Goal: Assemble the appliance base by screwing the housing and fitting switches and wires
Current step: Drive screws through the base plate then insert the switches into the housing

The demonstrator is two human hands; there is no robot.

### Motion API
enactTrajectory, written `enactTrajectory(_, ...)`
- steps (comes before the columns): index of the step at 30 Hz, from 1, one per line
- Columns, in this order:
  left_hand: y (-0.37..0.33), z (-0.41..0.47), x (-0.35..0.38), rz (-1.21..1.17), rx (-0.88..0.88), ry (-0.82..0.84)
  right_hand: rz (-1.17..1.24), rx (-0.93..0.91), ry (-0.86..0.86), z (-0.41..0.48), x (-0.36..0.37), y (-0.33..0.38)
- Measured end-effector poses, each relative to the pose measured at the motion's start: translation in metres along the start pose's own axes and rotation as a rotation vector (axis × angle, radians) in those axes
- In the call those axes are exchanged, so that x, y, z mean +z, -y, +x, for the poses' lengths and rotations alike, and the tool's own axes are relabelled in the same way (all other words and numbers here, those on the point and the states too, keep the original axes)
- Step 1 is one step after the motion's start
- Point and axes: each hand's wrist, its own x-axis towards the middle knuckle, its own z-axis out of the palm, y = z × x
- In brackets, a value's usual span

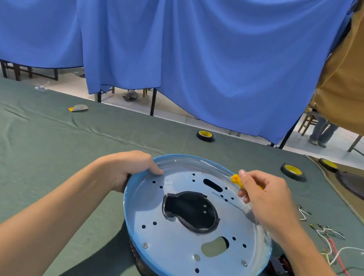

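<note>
Green cloth (30, 148) is covering the table, with a blue curtain (192, 43) hanging behind its far edge; the appliance base (173, 240) is sitting near the front edge, right of the middle, its round metal plate facing up over a black housing; the left hand (130, 167) is gripping the plate's far left rim, fingers curled over it; the right hand (267, 200) is pinching a yellow-handled screwdriver (236, 179) above the plate's far right side; loose wires (335, 250) are lying toward the right edge; a tape roll (205, 135) is resting by the far edge.
</note>
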Motion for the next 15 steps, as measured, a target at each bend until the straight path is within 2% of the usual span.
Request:
enactTrajectory(4, -0.009, -0.013, -0.003, -0.014, 0.022, -0.046, 0.146, 0.011, -0.053, 0.000, -0.004, 0.002)
enactTrajectory(7, -0.022, -0.029, -0.008, -0.047, 0.132, -0.131, 0.333, 0.056, -0.164, -0.001, -0.010, 0.005)
enactTrajectory(12, -0.043, -0.063, -0.007, -0.088, 0.467, -0.287, 0.655, 0.212, -0.300, -0.001, -0.028, 0.015)
enactTrajectory(15, -0.052, -0.074, -0.003, 0.056, 0.686, -0.474, 0.723, 0.276, -0.329, -0.004, -0.035, 0.019)
